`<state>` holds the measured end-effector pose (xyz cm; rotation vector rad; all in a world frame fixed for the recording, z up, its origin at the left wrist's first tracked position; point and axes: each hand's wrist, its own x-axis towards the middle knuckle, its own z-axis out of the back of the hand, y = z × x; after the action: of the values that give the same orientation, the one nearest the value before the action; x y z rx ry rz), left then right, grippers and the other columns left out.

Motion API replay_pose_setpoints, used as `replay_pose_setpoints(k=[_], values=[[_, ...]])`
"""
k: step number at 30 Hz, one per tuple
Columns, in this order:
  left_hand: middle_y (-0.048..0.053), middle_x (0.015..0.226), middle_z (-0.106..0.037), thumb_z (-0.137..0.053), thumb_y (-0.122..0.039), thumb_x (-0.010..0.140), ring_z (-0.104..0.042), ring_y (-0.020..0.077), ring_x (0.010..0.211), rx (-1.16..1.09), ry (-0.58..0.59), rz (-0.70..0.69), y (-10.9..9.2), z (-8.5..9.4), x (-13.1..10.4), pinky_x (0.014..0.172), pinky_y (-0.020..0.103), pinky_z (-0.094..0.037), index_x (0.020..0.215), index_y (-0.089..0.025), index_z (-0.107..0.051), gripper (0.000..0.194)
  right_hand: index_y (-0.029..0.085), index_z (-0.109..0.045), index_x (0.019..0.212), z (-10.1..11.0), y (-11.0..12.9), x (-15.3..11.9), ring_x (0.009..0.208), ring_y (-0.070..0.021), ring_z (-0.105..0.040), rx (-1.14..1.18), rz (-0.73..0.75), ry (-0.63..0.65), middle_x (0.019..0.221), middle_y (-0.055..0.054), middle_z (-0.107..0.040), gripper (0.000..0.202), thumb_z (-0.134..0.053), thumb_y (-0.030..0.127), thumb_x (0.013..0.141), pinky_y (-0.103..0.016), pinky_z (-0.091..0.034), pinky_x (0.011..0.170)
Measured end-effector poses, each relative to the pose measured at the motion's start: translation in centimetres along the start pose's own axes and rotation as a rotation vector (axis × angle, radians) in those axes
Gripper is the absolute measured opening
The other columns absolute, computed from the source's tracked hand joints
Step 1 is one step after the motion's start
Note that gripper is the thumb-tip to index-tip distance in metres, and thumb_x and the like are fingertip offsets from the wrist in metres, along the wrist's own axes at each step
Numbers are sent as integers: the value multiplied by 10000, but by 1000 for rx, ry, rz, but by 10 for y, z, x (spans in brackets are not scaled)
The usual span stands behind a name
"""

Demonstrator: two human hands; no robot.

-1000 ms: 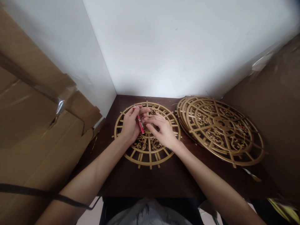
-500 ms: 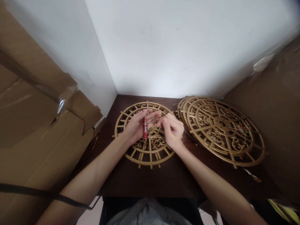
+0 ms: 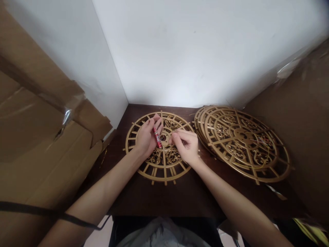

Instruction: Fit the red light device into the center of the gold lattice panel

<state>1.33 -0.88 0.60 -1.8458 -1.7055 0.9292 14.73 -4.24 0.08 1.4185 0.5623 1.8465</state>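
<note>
Head view: one gold openwork clock dial [image 3: 165, 167] looks mid-job, by the look of it.
Dial's flat on the dark counter [image 3: 164, 200], both hands over it. Left hand [image 3: 145, 140] has its grip loosely around a slim red cylinder [image 3: 157, 139] (battery, maybe); right hand [image 3: 188, 145] is pinched closed near it, can't tell if on anything. More dials sit in an overlapping stack [image 3: 243, 136] off to the right. No telling if those are done or waiting, so how much is left isn't clear.

A head-worn camera looks forward and down at the nearby left hand [image 3: 147, 139] and right hand [image 3: 187, 145].
</note>
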Motion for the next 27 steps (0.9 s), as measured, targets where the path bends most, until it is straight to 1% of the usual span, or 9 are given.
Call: replay_pose_setpoints(k=[2,5,8,13,18,20,22,24,27], values=[[87,1118,-627,-491,-192,887,-594,137,1088,29,-5,-16,1,-1,-1,928,266,-482,816,-131,-619,159,173,-629,643,-1,0,2,566,-119,-530,57,-90,29,621,-18,-601,265,-512,241,870,-264,-420,560],[91,1196,-598,-504,-197,882,-601,147,1073,68,18,-42,3,-1,-3,913,296,-492,823,-131,-613,140,176,-664,754,-2,-2,4,603,-111,-563,213,-229,25,756,-27,-664,155,-560,250,841,-250,-454,575],[112,1165,-619,-508,-229,883,-619,160,1028,127,70,-51,2,0,-4,871,324,-511,884,-133,-607,138,183,-680,849,-4,-4,6,579,-101,-562,361,-345,8,804,-33,-693,128,-583,262,822,-236,-457,538],[104,964,-682,-524,-254,873,-655,141,851,206,124,-5,-1,2,-4,774,299,-535,942,-128,-592,158,188,-646,989,-4,-9,7,459,-70,-476,498,-437,-18,772,-25,-704,226,-602,304,800,-202,-358,410],[87,900,-673,-557,-254,850,-641,119,733,240,132,12,-3,4,-3,686,260,-534,954,-121,-600,174,227,-451,1167,-6,-14,9,375,-53,-422,615,-508,-45,642,43,-671,433,-628,321,783,-180,-267,355],[74,888,-660,-584,-264,830,-622,103,693,261,140,26,-3,5,-3,642,233,-522,953,-121,-612,191,232,-387,1177,-7,-16,10,365,-52,-429,642,-545,-66,626,56,-665,492,-646,331,770,-173,-267,347],[55,857,-639,-619,-279,803,-587,83,641,282,157,26,-4,6,-2,581,205,-498,942,-123,-625,210,229,-372,1170,-8,-18,11,365,-53,-451,652,-579,-73,619,59,-663,524,-665,349,753,-165,-269,340],[36,817,-609,-650,-288,773,-538,66,590,291,178,15,-4,6,-2,508,182,-457,928,-127,-635,224,210,-418,1132,-8,-20,11,369,-56,-479,664,-614,-68,608,54,-659,510,-689,368,729,-159,-277,334],[17,774,-562,-680,-278,740,-458,44,540,295,196,22,-5,6,-3,402,140,-343,913,-135,-641,228,160,-555,958,-9,-23,12,393,-67,-524,680,-646,-43,590,26,-653,373,-709,389,707,-157,-311,336]])
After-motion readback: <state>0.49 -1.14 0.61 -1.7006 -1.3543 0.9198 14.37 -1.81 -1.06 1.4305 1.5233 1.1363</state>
